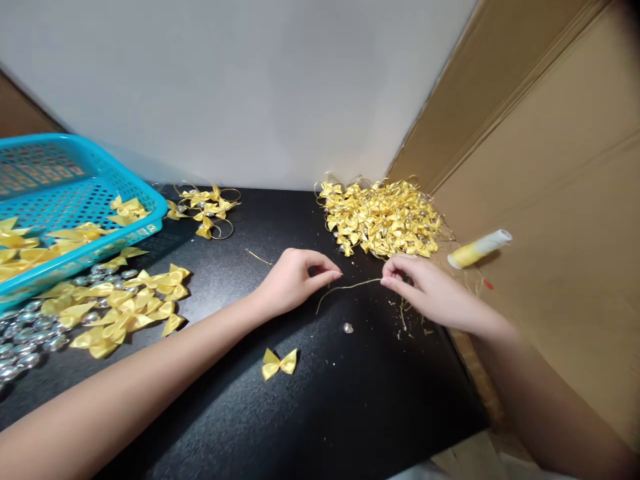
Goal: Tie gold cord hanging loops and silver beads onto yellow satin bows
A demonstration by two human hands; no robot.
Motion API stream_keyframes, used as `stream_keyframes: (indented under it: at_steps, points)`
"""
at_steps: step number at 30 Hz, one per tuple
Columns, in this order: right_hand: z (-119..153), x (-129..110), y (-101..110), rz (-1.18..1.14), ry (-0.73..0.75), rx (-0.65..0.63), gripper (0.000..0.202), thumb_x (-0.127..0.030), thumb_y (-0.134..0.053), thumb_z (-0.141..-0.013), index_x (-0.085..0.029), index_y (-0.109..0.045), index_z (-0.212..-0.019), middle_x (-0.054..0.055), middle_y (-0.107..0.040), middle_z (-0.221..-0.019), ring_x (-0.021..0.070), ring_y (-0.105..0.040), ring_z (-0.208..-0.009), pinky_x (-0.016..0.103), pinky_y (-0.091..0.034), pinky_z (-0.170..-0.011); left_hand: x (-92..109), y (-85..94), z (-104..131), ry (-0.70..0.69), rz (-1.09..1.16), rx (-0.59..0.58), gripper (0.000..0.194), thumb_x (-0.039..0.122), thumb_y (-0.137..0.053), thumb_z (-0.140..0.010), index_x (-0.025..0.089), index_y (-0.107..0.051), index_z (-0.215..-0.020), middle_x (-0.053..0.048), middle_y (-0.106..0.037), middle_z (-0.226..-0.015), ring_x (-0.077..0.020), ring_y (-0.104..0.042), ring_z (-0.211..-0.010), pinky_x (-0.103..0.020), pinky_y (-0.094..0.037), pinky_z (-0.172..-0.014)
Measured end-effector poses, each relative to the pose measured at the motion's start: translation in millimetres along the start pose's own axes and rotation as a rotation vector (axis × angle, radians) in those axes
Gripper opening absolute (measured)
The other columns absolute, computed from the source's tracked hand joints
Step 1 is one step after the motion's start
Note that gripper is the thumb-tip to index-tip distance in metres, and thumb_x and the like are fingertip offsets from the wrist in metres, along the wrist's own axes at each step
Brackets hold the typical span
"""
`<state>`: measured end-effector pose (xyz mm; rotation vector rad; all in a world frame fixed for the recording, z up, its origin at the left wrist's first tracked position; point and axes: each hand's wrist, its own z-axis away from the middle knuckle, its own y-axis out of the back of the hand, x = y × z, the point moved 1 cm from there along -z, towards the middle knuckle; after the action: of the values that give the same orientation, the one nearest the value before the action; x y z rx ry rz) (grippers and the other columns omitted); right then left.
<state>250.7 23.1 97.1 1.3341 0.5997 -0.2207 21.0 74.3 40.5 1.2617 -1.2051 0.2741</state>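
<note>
My right hand [413, 287] pinches one end of a thin gold cord [350, 287], which trails left over the black table [390, 413]. My left hand [300, 280] is just left of it, thumb and forefinger pressed together at the tips; what they hold, if anything, is too small to make out. Another bit of gold cord [259, 257] sticks out behind the left hand. Below the hands lie a single silver bead [348, 328] and one yellow satin bow [279, 364].
A heap of yellow bows with cords [383, 217] lies at the back right, a smaller group [207, 210] at the back left. Left are a blue basket [120, 177], loose bows [135, 307] and silver beads [30, 337]. A yellow-white spool [480, 248] is beyond the right edge.
</note>
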Motion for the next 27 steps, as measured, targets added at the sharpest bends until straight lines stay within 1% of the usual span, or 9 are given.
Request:
stream_keyframes:
  at_steps: [4,8,12,15,16,19,22,24,27]
  points:
    - [7.8,11.4,29.0,0.037,-0.033,0.137,0.018,-0.032,-0.051,-0.092,-0.02,-0.056,-0.079,0.001,-0.059,-0.076,0.0157,-0.052,-0.069,0.028,-0.038,-0.064,14.7,-12.6,9.5,-0.164,-0.179,0.159,0.015,0.025,-0.063,-0.088,0.017,-0.074,-0.083,-0.003,-0.076,-0.078,-0.0175,-0.067,-0.073,-0.03,-0.047,-0.071]
    - [12.5,8.1,52.6,0.042,-0.058,0.213,0.019,-0.035,-0.054,-0.091,-0.02,-0.058,-0.08,0.002,-0.06,-0.077,0.0156,-0.052,-0.068,0.029,-0.038,-0.064,51.5,-59.1,3.7,-0.384,-0.202,-0.174,0.027,0.037,-0.058,-0.091,0.017,-0.075,-0.085,-0.005,-0.076,-0.078,-0.0208,-0.069,-0.074,-0.033,-0.047,-0.071]
    - [16.1,-6.5,59.2,0.062,-0.063,0.269,0.017,-0.032,-0.054,-0.09,-0.02,-0.058,-0.079,0.001,-0.059,-0.073,0.014,-0.049,-0.063,0.028,-0.036,-0.061,70.0,-80.4,-15.3,-0.096,0.008,-0.229,0.038,0.04,-0.049,-0.094,0.012,-0.074,-0.099,-0.014,-0.073,-0.111,-0.0296,-0.067,-0.095,-0.04,-0.048,-0.081]
    - [19.2,-17.3,53.5,0.036,-0.022,0.273,0.016,-0.029,-0.053,-0.091,-0.021,-0.058,-0.078,0.0,-0.058,-0.074,0.014,-0.049,-0.064,0.027,-0.036,-0.06,68.0,-77.4,-18.5,0.262,0.687,-0.551,0.054,0.055,-0.042,-0.093,0.01,-0.069,-0.108,-0.014,-0.074,-0.104,-0.0241,-0.068,-0.081,-0.034,-0.05,-0.071]
    - [19.8,-20.4,49.1,0.017,-0.007,0.259,0.016,-0.028,-0.053,-0.091,-0.021,-0.057,-0.077,0.0,-0.058,-0.073,0.0141,-0.05,-0.065,0.027,-0.036,-0.059,66.7,-73.5,-17.8,0.346,0.944,-0.558,0.059,0.058,-0.036,-0.094,0.01,-0.066,-0.111,-0.014,-0.072,-0.109,-0.0226,-0.067,-0.084,-0.033,-0.051,-0.072]
    - [19.6,-28.3,27.1,-0.069,0.021,0.184,0.015,-0.021,-0.052,-0.09,-0.021,-0.055,-0.075,-0.001,-0.057,-0.072,0.0136,-0.05,-0.064,0.026,-0.036,-0.057,61.4,-55.1,-14.8,0.448,1.465,-0.222,0.051,0.05,-0.03,-0.099,0.013,-0.064,-0.108,-0.013,-0.068,-0.114,-0.018,-0.065,-0.097,-0.029,-0.05,-0.084]
    - [16.2,-36.5,-7.3,-0.2,0.041,0.074,0.016,-0.019,-0.054,-0.089,-0.02,-0.053,-0.073,-0.002,-0.054,-0.071,0.0117,-0.048,-0.061,0.025,-0.036,-0.055,54.1,-29.1,-7.8,0.489,1.56,0.187,0.04,0.028,-0.029,-0.103,0.014,-0.061,-0.083,-0.006,-0.068,-0.089,-0.0145,-0.066,-0.089,-0.026,-0.05,-0.083]
    - [12.4,-42.8,-32.3,-0.296,0.063,0.013,0.016,-0.016,-0.054,-0.088,-0.02,-0.052,-0.072,-0.003,-0.053,-0.072,0.0111,-0.048,-0.063,0.024,-0.037,-0.057,50.3,-10.1,0.9,0.5,1.576,0.206,0.042,0.017,-0.029,-0.101,0.016,-0.049,-0.064,0.002,-0.047,-0.055,-0.0105,-0.058,-0.06,-0.024,-0.051,-0.068]
    - [4.2,-52.0,-62.7,-0.396,0.115,-0.038,0.016,-0.014,-0.056,-0.087,-0.019,-0.054,-0.072,-0.002,-0.054,-0.074,0.011,-0.049,-0.066,0.024,-0.039,-0.06,44.8,20.1,19.1,0.43,1.455,0.155,0.038,0.017,-0.03,-0.099,0.017,-0.044,-0.063,0.008,-0.023,-0.053,-0.007,-0.026,-0.041,-0.017,-0.032,-0.043]
